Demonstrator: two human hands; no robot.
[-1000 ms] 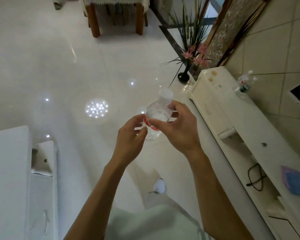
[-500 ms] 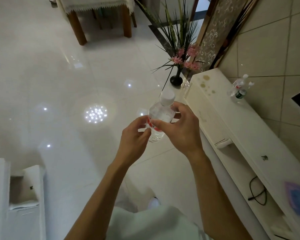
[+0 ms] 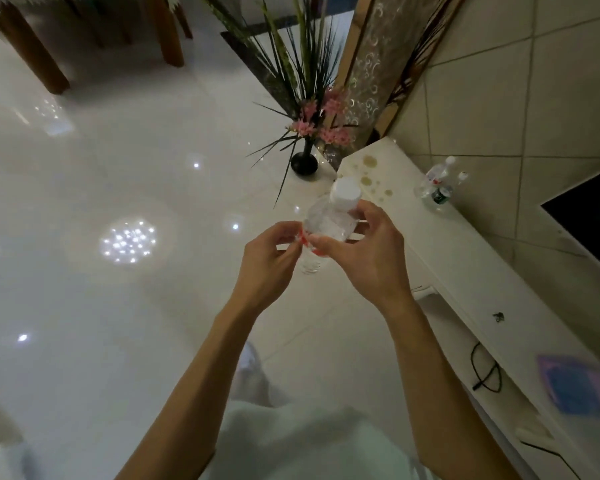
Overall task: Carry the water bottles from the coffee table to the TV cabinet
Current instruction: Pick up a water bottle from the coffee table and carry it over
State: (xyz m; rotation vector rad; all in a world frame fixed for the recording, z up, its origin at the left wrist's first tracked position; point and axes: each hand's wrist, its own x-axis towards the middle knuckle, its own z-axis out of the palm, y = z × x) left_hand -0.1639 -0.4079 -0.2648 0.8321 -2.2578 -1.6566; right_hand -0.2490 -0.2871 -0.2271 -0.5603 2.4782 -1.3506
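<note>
1. A person's left hand [image 3: 269,258] and right hand [image 3: 364,252] are holding a small clear plastic water bottle [image 3: 328,225] in mid-air above the glossy white floor [image 3: 118,306], just short of the TV cabinet [image 3: 465,271].
2. The right hand's fingers are wrapping around the bottle's upper body below its white cap [image 3: 345,195]; the left hand's fingertips are pinching closed at the red label band on its left side.
3. The bottle is tilting — its long axis is running from lower left to upper right, cap leaning toward the cabinet and base pointing down toward the floor. How full it is cannot be told.
4. The white cabinet's smooth top is carrying a looped black cable [image 3: 487,372] and a blue-and-purple flat item [image 3: 579,384] on the near stretch.
5. Farther along, two more clear bottles [image 3: 437,183] are standing together by the tiled wall — white-capped, one with a green label.
6. Beyond the cabinet's stained far end, a dark round-bottomed vase [image 3: 303,161] is standing on the floor, holding pink flowers and long spiky leaves.
</note>
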